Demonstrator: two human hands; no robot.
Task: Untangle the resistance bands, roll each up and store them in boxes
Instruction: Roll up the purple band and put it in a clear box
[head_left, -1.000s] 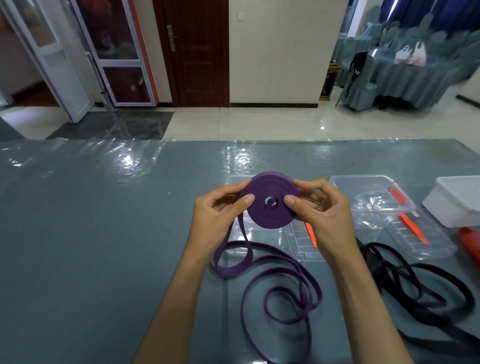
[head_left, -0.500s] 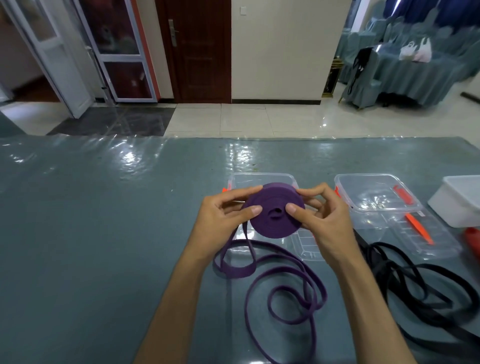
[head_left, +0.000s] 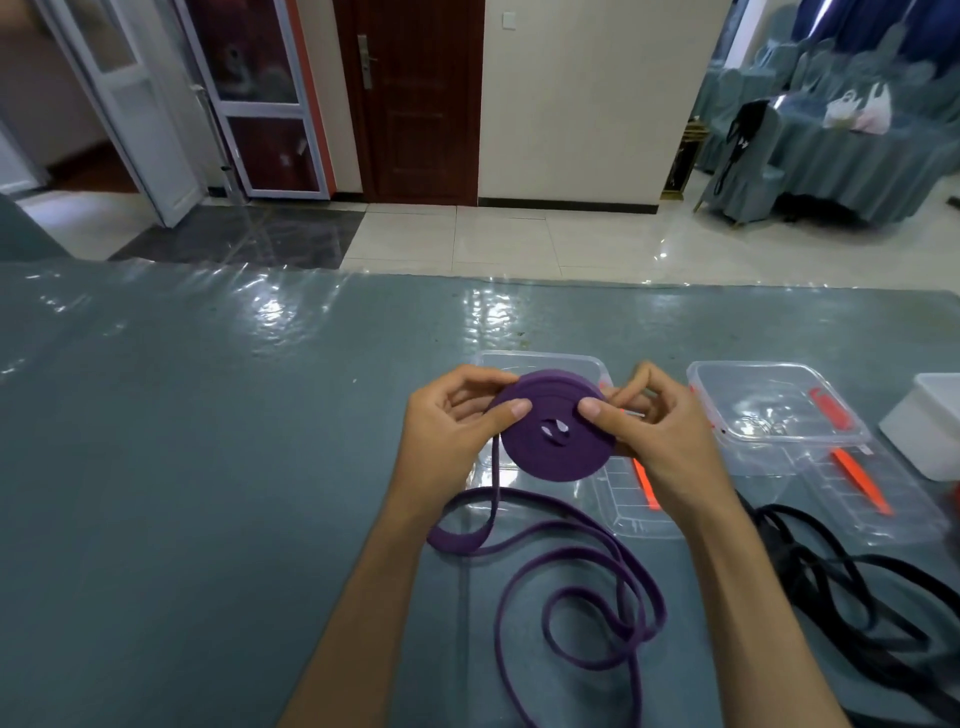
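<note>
Where the bench (head_left: 182, 467) edge lies nearest, at 6 o'clock, the loose tail of the purple band (head_left: 582, 597) sprawls in loops, with a black band (head_left: 852, 587) tangled at 4 o'clock. Above the loops, both hands hold the purple roll (head_left: 556, 441) off the bench: the left hand (head_left: 452, 431) pinches its 9 o'clock rim, thumb on the face and fingers curled behind, and the right hand (head_left: 660, 441) pinches the 3 o'clock rim the same way. Behind the roll sits an open clear box (head_left: 545, 361); at 2 o'clock another clear box (head_left: 769, 405) with its lid (head_left: 872, 499) and orange clips, then a white tub (head_left: 930, 426). Farther off are floor tiles and a dark door (head_left: 415, 98).
</note>
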